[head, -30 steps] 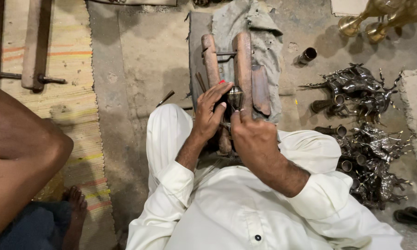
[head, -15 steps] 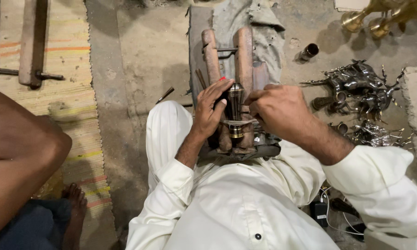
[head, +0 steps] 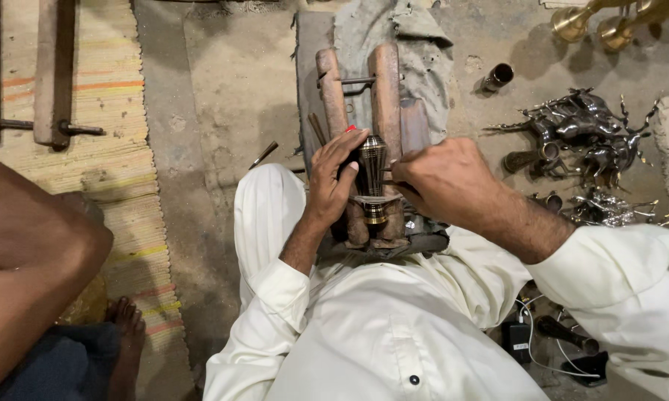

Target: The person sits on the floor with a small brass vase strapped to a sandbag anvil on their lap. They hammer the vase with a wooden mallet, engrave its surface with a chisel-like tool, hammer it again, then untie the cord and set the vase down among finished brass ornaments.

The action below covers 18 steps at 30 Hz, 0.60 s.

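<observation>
— Swinging out to the side, that right hand (head: 449,182) had come off the top of the work since a second earlier, when both hands were bunched together over it. The elbow had gone wide too.

— And that uncovered the piece. You could see the dark fluted metal piece (head: 371,174) with its brass collar, standing between the two wooden clamp bars (head: 385,89), right in front of the person's lap.

— How were the fingers set?

— On the left hand (head: 333,182) they were wrapped against the side of the metal piece, steadying it. On the right they were pinched together on a thin tool (head: 395,183), its tip laid against the piece. So my reading was that the engraving or scraping stroke was in hand, not the setting-up.

— What lay around it?

— A grey cloth (head: 408,37) under the clamp, on the bare floor. A heap of silvery metal figures (head: 579,134) off to the right, well apart, with a small dark tube (head: 496,76) and two brass vessels (head: 601,22) beyond them. A second person's bare knee (head: 45,245) sat close on the left, on a woven mat (head: 119,148).

— Anything in the way?

— Nothing between hands and work. A loose rod (head: 264,154) lay near the left thigh, clear of the clamp.
</observation>
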{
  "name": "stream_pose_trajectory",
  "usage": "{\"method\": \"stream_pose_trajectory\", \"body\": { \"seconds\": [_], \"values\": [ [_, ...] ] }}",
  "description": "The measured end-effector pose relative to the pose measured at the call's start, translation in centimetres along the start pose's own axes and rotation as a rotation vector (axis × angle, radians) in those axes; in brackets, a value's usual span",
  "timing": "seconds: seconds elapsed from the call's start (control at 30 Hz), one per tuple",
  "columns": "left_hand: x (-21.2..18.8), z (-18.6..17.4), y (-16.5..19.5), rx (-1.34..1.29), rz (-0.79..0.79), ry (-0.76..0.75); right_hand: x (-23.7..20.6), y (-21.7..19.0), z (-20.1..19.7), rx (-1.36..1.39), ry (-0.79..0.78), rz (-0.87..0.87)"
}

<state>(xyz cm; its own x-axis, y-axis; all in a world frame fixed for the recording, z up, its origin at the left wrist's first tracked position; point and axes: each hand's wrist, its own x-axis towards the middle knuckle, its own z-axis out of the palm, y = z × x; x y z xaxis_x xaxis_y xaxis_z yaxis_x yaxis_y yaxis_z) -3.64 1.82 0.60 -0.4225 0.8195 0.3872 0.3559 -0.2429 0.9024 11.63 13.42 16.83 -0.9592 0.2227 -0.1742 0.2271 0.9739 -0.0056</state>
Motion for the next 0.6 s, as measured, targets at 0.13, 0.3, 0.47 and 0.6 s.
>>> {"method": "stream_pose_trajectory", "body": {
  "seconds": [0.13, 0.3, 0.47, 0.6],
  "values": [
    [0.0, 0.2, 0.1, 0.028, 0.004, 0.015, 1.5, 0.0, -0.3, -0.036, -0.071, -0.011],
    [0.0, 0.3, -0.2, 0.008, 0.029, 0.02, 2.8, -0.3, -0.1, -0.122, -0.065, -0.118],
    [0.0, 0.4, -0.6, 0.012, 0.02, 0.019, 3.4, -1.0, 0.3, -0.176, -0.115, -0.152],
    [-0.3, 0.7, -1.0, 0.022, -0.005, -0.001, 3.6, -1.4, 0.2, -0.185, -0.106, -0.085]
  ]
}}
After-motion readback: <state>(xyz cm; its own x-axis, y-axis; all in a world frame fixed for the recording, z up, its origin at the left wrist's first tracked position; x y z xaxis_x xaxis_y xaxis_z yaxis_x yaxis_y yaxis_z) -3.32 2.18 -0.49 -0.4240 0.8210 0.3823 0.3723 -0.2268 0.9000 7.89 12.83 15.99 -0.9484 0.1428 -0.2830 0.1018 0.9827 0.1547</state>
